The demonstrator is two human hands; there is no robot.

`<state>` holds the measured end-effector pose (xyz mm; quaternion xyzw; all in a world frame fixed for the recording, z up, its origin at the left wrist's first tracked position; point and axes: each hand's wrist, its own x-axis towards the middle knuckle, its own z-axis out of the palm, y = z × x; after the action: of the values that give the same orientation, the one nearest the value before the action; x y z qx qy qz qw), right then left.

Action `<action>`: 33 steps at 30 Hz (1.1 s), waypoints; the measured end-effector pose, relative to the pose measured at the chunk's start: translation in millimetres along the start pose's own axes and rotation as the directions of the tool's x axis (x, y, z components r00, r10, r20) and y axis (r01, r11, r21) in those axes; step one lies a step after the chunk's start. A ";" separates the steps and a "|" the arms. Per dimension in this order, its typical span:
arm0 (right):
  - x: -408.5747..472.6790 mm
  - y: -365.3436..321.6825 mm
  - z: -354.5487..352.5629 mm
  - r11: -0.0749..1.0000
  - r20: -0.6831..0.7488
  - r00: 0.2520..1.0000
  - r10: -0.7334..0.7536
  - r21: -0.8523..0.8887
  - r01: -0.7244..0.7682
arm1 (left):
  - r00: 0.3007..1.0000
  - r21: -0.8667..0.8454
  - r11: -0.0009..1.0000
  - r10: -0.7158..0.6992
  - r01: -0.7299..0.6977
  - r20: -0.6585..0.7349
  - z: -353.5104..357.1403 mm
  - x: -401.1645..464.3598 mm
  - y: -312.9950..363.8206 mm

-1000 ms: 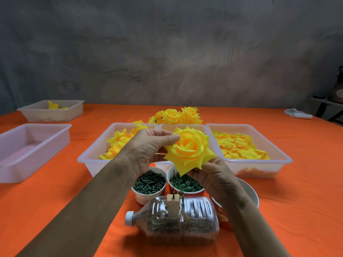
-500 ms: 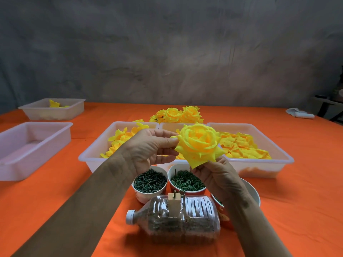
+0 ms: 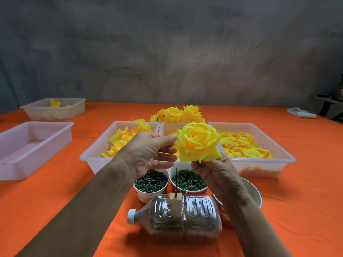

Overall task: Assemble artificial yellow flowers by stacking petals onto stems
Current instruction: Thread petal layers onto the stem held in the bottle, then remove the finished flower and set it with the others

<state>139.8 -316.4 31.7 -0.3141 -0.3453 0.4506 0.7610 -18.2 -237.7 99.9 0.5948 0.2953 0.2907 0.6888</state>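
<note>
Since half a second ago the yellow rose [image 3: 198,141] has drifted slightly right and the left hand [image 3: 148,151] has loosened from it. That hand now has nearly straight, relaxed fingers, its thumb tip just touching the bloom's petal edge at nine o'clock. The right hand [image 3: 217,173] pinches the flower from below, at six o'clock, fingers curled around its base; the stem itself is hidden, so I cannot tell how it is gripped. The one assembled rose is held in the air above two paper cups: one cup of dark green pegs [image 3: 150,183] and one cup of green rings [image 3: 188,180]. A third bowl [image 3: 255,191] sits partly hidden behind the right wrist. At six o'clock from the cups a single clear plastic bottle [image 3: 178,219] lies on its side, with a small wooden block [image 3: 175,203] and a thin upright pin on top. Three white trays stand side by side beyond the hands: the left tray [image 3: 96,154] holds yellow petal pieces, the middle tray [image 3: 168,127] is mostly hidden, the right tray [image 3: 278,160] holds flatter orange-yellow petals. A pile of finished roses [image 3: 178,114] lies at twelve o'clock. At nine to ten o'clock are two more trays [image 3: 37,145], the farther with perhaps one or two petals, on the orange tablecloth [image 3: 306,210].
</note>
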 end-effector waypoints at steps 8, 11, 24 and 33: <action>-7.4 -4.6 4.0 0.984 0.054 0.998 0.033 -0.175 -0.023 | 0.992 0.021 0.996 0.089 -0.088 -0.094 2.4 4.5 -2.3; -7.6 -3.8 6.0 0.971 0.045 0.998 0.050 -0.236 -0.038 | 0.955 0.119 0.966 0.248 -0.230 -0.165 5.2 6.0 -5.3; 8.4 7.5 11.0 0.969 -0.038 0.998 -0.049 -0.245 0.038 | 0.994 -0.128 0.989 0.063 -0.075 -0.094 6.4 13.1 -7.7; 14.5 18.0 7.5 0.902 -0.023 0.993 -0.113 -0.422 0.092 | 0.989 -0.109 0.991 0.064 -0.079 -0.136 -4.1 25.1 -12.1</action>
<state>130.5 -294.8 25.2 -0.4625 -0.4322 0.3175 0.7060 -4.1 -217.7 85.9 0.5440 0.3015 0.3707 0.6897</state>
